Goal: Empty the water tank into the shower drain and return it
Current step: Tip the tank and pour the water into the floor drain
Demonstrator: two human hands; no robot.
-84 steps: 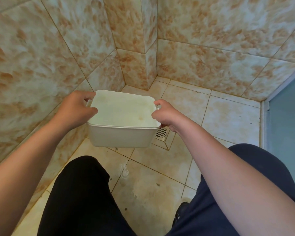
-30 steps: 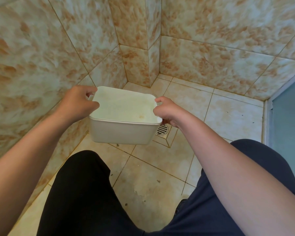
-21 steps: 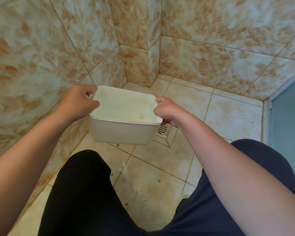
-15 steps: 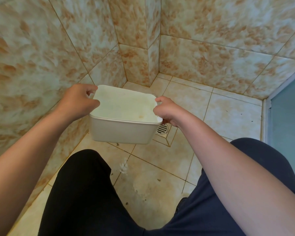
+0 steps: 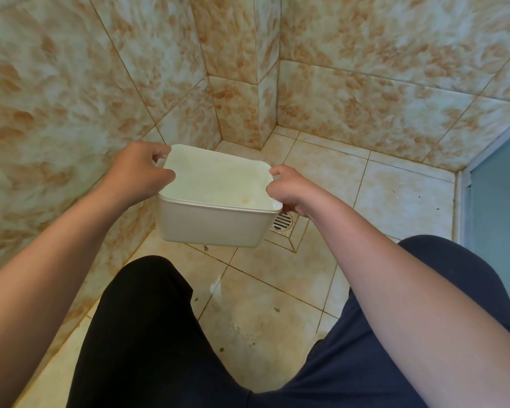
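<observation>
A white, square plastic water tank [image 5: 212, 222] hangs in the air above the shower floor, its open top facing up and roughly level. My left hand [image 5: 136, 169] grips its left rim handle. On the opposite side my right hand [image 5: 289, 189] holds the right rim. A metal slotted drain [image 5: 283, 222] sits in the floor just right of and below the tank, partly hidden by the tank's corner and my right hand. I cannot tell how much water is inside the pale interior.
Marbled orange-white tiled walls [image 5: 71, 83] close in at left and back, with a jutting corner column [image 5: 247, 98]. A frosted blue door panel [image 5: 500, 195] stands at right. My two knees in dark trousers [image 5: 147, 334] fill the bottom. The floor tiles [image 5: 395, 195] look stained.
Since the oldest frame the tank has risen slightly and shifted a little away from me. Over the last second it has barely moved, and both hands keep their grip.
</observation>
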